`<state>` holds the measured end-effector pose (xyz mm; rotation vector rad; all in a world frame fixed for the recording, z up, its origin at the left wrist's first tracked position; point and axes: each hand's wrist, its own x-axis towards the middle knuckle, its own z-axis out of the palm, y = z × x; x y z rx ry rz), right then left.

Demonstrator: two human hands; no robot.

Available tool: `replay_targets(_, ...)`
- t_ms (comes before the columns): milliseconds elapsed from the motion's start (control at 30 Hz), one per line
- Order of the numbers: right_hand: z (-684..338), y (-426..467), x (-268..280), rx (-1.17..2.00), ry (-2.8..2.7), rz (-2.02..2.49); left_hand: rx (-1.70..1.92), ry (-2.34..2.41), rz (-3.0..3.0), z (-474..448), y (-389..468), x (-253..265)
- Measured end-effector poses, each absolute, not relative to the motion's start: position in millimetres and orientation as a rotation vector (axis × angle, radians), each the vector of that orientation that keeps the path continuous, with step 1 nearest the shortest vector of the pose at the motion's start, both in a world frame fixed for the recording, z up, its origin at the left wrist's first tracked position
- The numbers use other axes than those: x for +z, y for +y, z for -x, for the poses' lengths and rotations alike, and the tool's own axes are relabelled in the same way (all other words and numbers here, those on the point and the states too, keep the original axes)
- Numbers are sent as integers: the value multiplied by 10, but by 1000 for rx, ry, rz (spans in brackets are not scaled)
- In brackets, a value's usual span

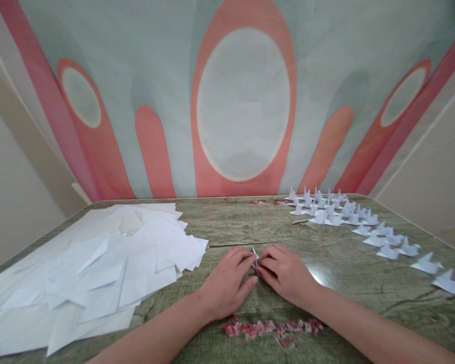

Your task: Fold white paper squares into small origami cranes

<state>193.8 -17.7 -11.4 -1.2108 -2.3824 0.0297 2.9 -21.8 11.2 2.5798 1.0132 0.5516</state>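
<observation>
Forearms point(163, 328) — left hand point(229, 283), right hand point(288, 273) — small folded paper point(255, 260) pinched between.

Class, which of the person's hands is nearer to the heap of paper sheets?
Left. The left hand is apart from the heap of paper sheets, to its right; the right hand is farther right, beyond the small folded paper both hold.

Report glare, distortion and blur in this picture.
Head view: bright glare on the tabletop beside the right hand; head view: the patterned backdrop splays outward at both sides, suggesting wide-angle distortion; head view: the folded paper by the left hand looks soft, its creases unreadable.
</observation>
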Motion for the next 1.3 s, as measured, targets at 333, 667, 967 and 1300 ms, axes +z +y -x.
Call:
replay_targets(333,-1954,-157,-170,50,-2368,1232,538,1018,-2581,-13,-212,64)
replay_targets(667,-1967,-152,-113,2,-2491,1164,546,991,-2566,-5,-210,30)
replay_targets(967,-1986,-138,-109,-42,-2609,1154,403,984,-2680,-15,-234,59)
replay_targets(1300,-2039,-147,-7,144,-2589,1077,338,990,-2771,-33,-261,63)
